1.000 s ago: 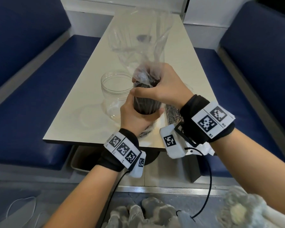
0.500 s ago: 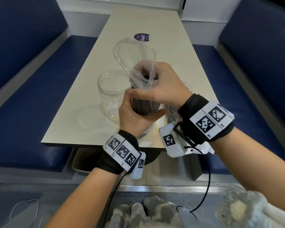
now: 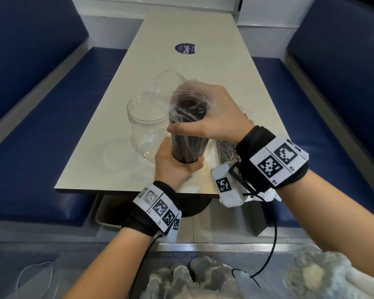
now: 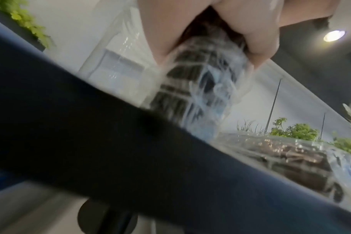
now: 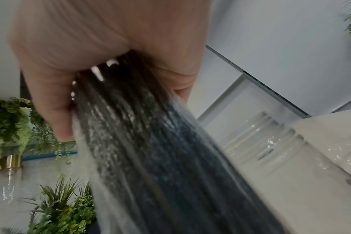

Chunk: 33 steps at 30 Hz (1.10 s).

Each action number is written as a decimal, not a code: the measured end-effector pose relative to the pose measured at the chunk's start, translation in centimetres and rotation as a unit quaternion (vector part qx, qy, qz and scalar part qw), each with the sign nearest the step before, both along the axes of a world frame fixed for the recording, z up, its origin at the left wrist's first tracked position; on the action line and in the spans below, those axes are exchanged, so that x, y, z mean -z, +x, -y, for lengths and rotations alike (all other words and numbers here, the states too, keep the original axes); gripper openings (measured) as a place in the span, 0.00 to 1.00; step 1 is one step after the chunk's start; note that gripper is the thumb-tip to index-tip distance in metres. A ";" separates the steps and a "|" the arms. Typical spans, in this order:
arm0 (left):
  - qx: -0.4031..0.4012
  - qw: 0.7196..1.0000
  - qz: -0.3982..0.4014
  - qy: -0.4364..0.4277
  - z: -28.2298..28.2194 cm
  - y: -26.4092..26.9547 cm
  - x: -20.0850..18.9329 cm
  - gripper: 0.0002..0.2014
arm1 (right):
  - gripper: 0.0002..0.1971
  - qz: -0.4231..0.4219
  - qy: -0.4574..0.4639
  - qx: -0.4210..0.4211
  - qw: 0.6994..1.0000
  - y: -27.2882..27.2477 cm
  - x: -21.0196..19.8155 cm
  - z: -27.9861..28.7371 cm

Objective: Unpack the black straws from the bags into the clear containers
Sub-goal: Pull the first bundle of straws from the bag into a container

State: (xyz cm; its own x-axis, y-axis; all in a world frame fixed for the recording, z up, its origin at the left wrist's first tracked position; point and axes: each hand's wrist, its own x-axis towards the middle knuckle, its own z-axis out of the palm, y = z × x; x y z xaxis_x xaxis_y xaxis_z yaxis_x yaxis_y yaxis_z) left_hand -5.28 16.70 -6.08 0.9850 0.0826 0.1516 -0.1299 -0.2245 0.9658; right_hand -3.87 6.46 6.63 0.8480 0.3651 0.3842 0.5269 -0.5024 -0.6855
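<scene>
A bundle of black straws (image 3: 187, 145) stands upright above the table's near edge, wrapped in a clear plastic bag (image 3: 190, 98) that bunches over its top. My left hand (image 3: 175, 164) grips the bundle's lower end. My right hand (image 3: 212, 117) wraps round its upper part, over the bag. The straws (image 5: 150, 142) fill the right wrist view, blurred. An open clear container (image 3: 147, 128) stands just left of the bundle, with nothing inside. A second bag of black straws (image 3: 227, 152) lies on the table under my right wrist; it shows as bagged straws (image 4: 287, 159) in the left wrist view.
The pale table (image 3: 192, 67) runs away from me between two blue benches (image 3: 48, 137), with a purple round sticker (image 3: 185, 49) near its far end. A faint clear lid (image 3: 117, 156) lies left of the container. A bin (image 3: 108, 214) sits under the table.
The loose bag top, held high a second ago, has come down and now bunches over the straws' top. My right hand has slid lower round the bundle. My left hand keeps its grip.
</scene>
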 end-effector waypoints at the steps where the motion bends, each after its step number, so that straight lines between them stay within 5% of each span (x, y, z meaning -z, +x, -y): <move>1: -0.011 1.000 0.019 0.003 0.0 -0.1 -0.3 0.32 | 0.21 0.002 -0.001 -0.002 1.000 0.0 0.1 0.0; 4: -0.033 0.998 0.049 -0.009 0.3 0.0 -1.9 0.35 | 0.20 0.004 -0.006 -0.012 1.000 0.1 0.2 -0.3; 9: -0.028 1.000 0.009 -0.010 0.7 0.7 -2.1 0.21 | 0.32 0.014 0.055 -0.023 0.998 0.1 0.1 -0.4; 12: -0.002 0.999 -0.018 -0.033 0.6 0.1 -0.4 0.22 | 0.31 0.005 0.070 -0.013 0.997 -0.1 -0.3 -0.1; 18: -0.001 1.000 0.005 -0.028 -0.1 -0.5 0.0 0.31 | 0.13 0.016 -0.004 -0.003 1.000 0.0 0.7 -0.3; 21: -0.016 0.998 0.043 -0.052 0.1 -0.5 -1.3 0.36 | 0.13 0.042 -0.035 -0.008 0.998 0.1 1.0 -0.6; 27: 0.000 0.996 0.019 -0.084 0.9 0.6 -0.1 0.27 | 0.19 0.144 -0.148 -0.020 0.978 0.1 0.5 0.2; 33: 0.009 0.999 0.011 -0.041 0.4 0.0 1.4 0.27 | 0.22 0.110 -0.207 0.005 0.972 -0.3 -0.1 0.1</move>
State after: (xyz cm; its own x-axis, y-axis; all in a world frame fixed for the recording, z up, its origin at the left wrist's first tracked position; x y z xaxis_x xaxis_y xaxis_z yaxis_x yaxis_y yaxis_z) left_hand -5.32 16.29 -7.47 0.9828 0.0774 0.1676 -0.1554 -0.1428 0.9775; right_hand -4.18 6.32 6.72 0.7655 0.5200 0.3789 0.6324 -0.7165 -0.2943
